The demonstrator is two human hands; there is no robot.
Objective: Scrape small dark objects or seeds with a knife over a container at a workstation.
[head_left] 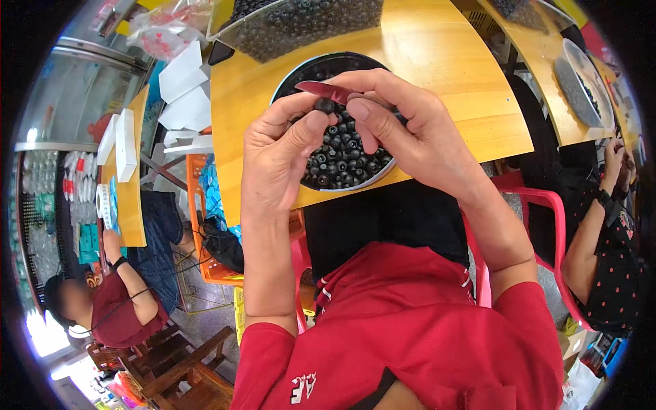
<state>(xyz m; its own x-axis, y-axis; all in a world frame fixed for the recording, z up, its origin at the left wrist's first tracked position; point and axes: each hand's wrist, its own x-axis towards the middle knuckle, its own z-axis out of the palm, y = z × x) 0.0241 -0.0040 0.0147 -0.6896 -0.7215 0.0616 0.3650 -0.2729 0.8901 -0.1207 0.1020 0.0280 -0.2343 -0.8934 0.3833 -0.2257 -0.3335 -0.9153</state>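
Observation:
My left hand (280, 147) pinches a small round black piece (324, 105) between thumb and fingertips. In my right hand (400, 126) is a small knife (331, 91), its blade pointing left just above the black piece and reflecting red. The handle is mostly covered by my fingers. Both hands are over a round basin (383, 175), close to each other. Heaped inside it are many black round pieces (345, 152), some showing a hole or lighter spot. What exactly these pieces are, I cannot make out.
Behind the basin, a clear bin (311, 31) full of similar black pieces stands on the wooden table (471, 89). White boxes (184, 85) and an orange crate (199, 212) are at the left. Co-workers sit on both sides, one near a clear tub (581, 92) at the right.

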